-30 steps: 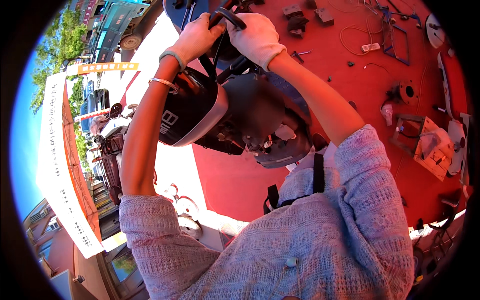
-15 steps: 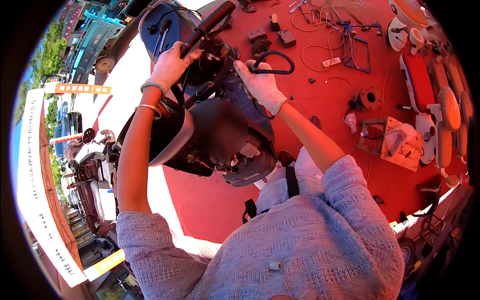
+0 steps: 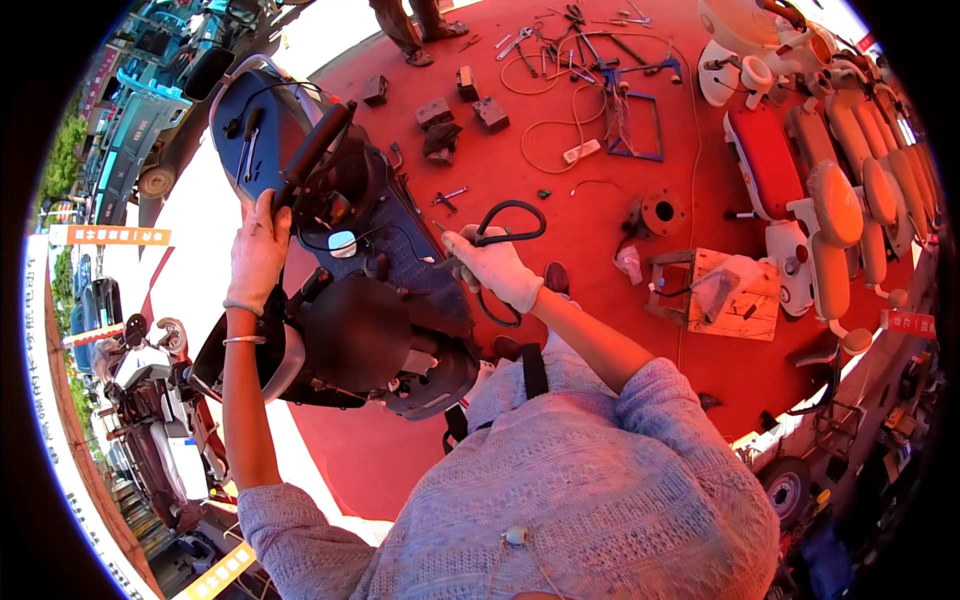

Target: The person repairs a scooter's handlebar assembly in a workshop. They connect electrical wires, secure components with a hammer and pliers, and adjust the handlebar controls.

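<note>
A white glove covers my left hand (image 3: 258, 255), whose fingers close round the lower end of a thick black bar (image 3: 320, 140) on a partly stripped scooter. My right hand (image 3: 492, 268), also gloved, grips a stiff black cable (image 3: 530, 208). One loop of it stands out above the fingers, and another hangs below the palm. Something thin pokes from the fingertips toward the scooter, too small to name. Between my hands lie the scooter's dark footboard (image 3: 425, 245) and loose wires. A tool with two long arms (image 3: 250, 150) rests on the blue panel (image 3: 232, 115).
On the red floor lie several dark blocks (image 3: 434, 114), scattered hand tools, a blue metal frame (image 3: 637, 125) and a power strip (image 3: 581, 151). A wooden crate (image 3: 745, 300) and a row of scooter seats (image 3: 835, 200) stand right. A person's legs (image 3: 405, 25) show at the top.
The view has shifted, so the scooter and both hands sit further left and lower. More of the footboard shows. Both hands keep their grips, and a person's legs show more fully.
</note>
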`<action>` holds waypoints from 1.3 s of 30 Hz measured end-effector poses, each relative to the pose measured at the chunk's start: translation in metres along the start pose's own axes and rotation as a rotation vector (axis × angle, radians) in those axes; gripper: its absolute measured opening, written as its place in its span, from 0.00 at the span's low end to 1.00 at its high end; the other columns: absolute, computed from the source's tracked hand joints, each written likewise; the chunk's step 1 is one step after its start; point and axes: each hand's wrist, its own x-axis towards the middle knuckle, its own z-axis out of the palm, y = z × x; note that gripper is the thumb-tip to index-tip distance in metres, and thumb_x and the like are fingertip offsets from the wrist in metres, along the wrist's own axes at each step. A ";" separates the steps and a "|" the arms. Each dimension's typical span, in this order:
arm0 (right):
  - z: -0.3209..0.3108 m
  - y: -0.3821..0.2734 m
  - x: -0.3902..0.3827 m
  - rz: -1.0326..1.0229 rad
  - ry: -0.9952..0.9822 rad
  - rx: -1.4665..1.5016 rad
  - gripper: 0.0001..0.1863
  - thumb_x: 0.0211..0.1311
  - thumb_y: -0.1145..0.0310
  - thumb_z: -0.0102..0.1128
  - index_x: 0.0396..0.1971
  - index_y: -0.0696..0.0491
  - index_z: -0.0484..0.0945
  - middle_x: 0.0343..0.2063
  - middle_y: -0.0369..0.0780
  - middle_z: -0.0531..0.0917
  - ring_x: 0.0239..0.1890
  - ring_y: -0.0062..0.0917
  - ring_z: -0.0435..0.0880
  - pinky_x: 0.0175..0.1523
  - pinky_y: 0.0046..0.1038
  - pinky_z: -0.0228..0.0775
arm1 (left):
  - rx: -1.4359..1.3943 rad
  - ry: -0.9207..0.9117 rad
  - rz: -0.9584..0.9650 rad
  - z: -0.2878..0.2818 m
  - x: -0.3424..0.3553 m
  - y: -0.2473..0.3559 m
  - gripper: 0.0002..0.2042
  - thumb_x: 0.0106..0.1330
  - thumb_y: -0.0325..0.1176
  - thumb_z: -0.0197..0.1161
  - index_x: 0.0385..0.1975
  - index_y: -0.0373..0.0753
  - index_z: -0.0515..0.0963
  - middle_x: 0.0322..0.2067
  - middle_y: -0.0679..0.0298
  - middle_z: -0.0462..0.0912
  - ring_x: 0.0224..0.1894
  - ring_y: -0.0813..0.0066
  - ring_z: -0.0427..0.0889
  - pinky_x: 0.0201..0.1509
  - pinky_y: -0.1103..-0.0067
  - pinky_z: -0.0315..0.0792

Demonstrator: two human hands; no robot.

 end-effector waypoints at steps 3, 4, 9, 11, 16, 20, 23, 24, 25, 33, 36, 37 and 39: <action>-0.035 -0.008 0.006 0.005 -0.028 -0.056 0.12 0.64 0.65 0.55 0.25 0.57 0.71 0.16 0.35 0.74 0.14 0.16 0.72 0.18 0.20 0.63 | 0.054 -0.031 -0.075 0.001 0.001 0.003 0.18 0.70 0.41 0.49 0.54 0.37 0.66 0.42 0.49 0.77 0.41 0.46 0.78 0.43 0.63 0.72; -0.049 -0.004 0.011 -0.011 -0.041 -0.048 0.12 0.65 0.66 0.54 0.27 0.58 0.72 0.17 0.36 0.76 0.16 0.16 0.73 0.20 0.19 0.66 | 0.074 0.000 -0.057 0.002 0.000 0.004 0.17 0.69 0.40 0.51 0.52 0.36 0.67 0.42 0.49 0.78 0.41 0.46 0.78 0.42 0.63 0.72; -0.109 -0.010 0.026 0.012 -0.048 0.003 0.08 0.65 0.71 0.52 0.33 0.61 0.72 0.21 0.38 0.77 0.21 0.18 0.77 0.29 0.22 0.72 | 0.014 0.070 -0.105 -0.003 0.003 0.019 0.12 0.67 0.39 0.54 0.44 0.39 0.72 0.34 0.54 0.79 0.34 0.50 0.78 0.36 0.64 0.72; -0.128 -0.009 0.032 0.021 -0.053 0.006 0.08 0.66 0.71 0.50 0.38 0.61 0.73 0.26 0.39 0.80 0.26 0.19 0.79 0.34 0.22 0.74 | 0.026 0.089 -0.149 0.000 0.005 0.020 0.11 0.67 0.39 0.55 0.41 0.39 0.73 0.30 0.55 0.80 0.32 0.51 0.78 0.35 0.65 0.71; -0.155 -0.017 0.047 -0.130 -0.037 -0.013 0.12 0.66 0.69 0.51 0.44 0.60 0.74 0.34 0.41 0.81 0.31 0.19 0.80 0.39 0.20 0.74 | -0.014 0.062 -0.362 0.001 0.015 0.029 0.16 0.65 0.49 0.57 0.31 0.39 0.73 0.23 0.55 0.78 0.27 0.51 0.77 0.29 0.66 0.68; -0.162 -0.050 0.044 -0.018 0.054 0.068 0.10 0.65 0.70 0.52 0.41 0.61 0.73 0.29 0.40 0.80 0.29 0.18 0.78 0.35 0.20 0.72 | 0.050 0.104 -0.345 0.008 0.015 0.026 0.15 0.65 0.47 0.57 0.31 0.39 0.73 0.23 0.54 0.78 0.27 0.50 0.77 0.29 0.65 0.68; -0.176 -0.065 0.047 0.011 0.064 0.046 0.11 0.65 0.71 0.52 0.42 0.62 0.73 0.29 0.40 0.79 0.27 0.17 0.75 0.33 0.20 0.70 | 0.057 0.105 -0.287 0.007 0.012 0.024 0.13 0.66 0.43 0.56 0.36 0.37 0.73 0.28 0.52 0.79 0.30 0.49 0.77 0.33 0.64 0.69; -0.181 -0.067 0.050 0.009 0.070 0.031 0.11 0.65 0.71 0.52 0.42 0.62 0.73 0.29 0.40 0.79 0.26 0.17 0.75 0.33 0.20 0.69 | 0.065 0.100 -0.241 0.010 0.009 0.016 0.13 0.67 0.40 0.55 0.41 0.36 0.73 0.33 0.51 0.78 0.34 0.49 0.77 0.37 0.64 0.69; -0.186 -0.069 0.054 0.009 0.075 0.015 0.11 0.65 0.71 0.52 0.42 0.62 0.73 0.29 0.40 0.79 0.26 0.16 0.74 0.32 0.20 0.69 | 0.056 0.072 -0.228 0.010 0.005 0.011 0.13 0.66 0.37 0.55 0.47 0.38 0.72 0.37 0.54 0.78 0.38 0.51 0.77 0.41 0.65 0.69; -0.188 -0.123 0.118 -0.048 0.056 0.036 0.09 0.64 0.71 0.51 0.40 0.62 0.73 0.27 0.39 0.78 0.26 0.17 0.74 0.32 0.19 0.70 | 0.234 0.022 -0.317 0.010 0.004 0.027 0.15 0.66 0.35 0.54 0.52 0.43 0.68 0.40 0.58 0.76 0.41 0.53 0.75 0.44 0.64 0.69; -0.184 -0.144 0.160 -0.013 -0.002 -0.050 0.11 0.66 0.70 0.51 0.41 0.62 0.74 0.28 0.38 0.79 0.27 0.16 0.75 0.34 0.19 0.70 | 0.198 -0.074 -0.404 0.004 0.013 0.035 0.16 0.66 0.35 0.55 0.52 0.43 0.68 0.40 0.57 0.76 0.41 0.53 0.76 0.44 0.64 0.69; -0.184 -0.149 0.175 -0.004 -0.029 -0.096 0.12 0.66 0.69 0.50 0.42 0.62 0.75 0.28 0.38 0.80 0.27 0.16 0.76 0.34 0.20 0.70 | 0.188 -0.111 -0.429 0.002 0.014 0.036 0.16 0.66 0.35 0.55 0.52 0.42 0.68 0.40 0.57 0.76 0.41 0.53 0.76 0.44 0.64 0.69; -0.176 -0.154 0.206 0.039 -0.050 -0.055 0.11 0.66 0.71 0.50 0.41 0.62 0.74 0.28 0.37 0.79 0.26 0.15 0.75 0.34 0.19 0.70 | 0.116 -0.157 -0.473 -0.002 0.020 0.037 0.17 0.61 0.32 0.59 0.50 0.41 0.69 0.41 0.57 0.76 0.41 0.52 0.75 0.44 0.63 0.69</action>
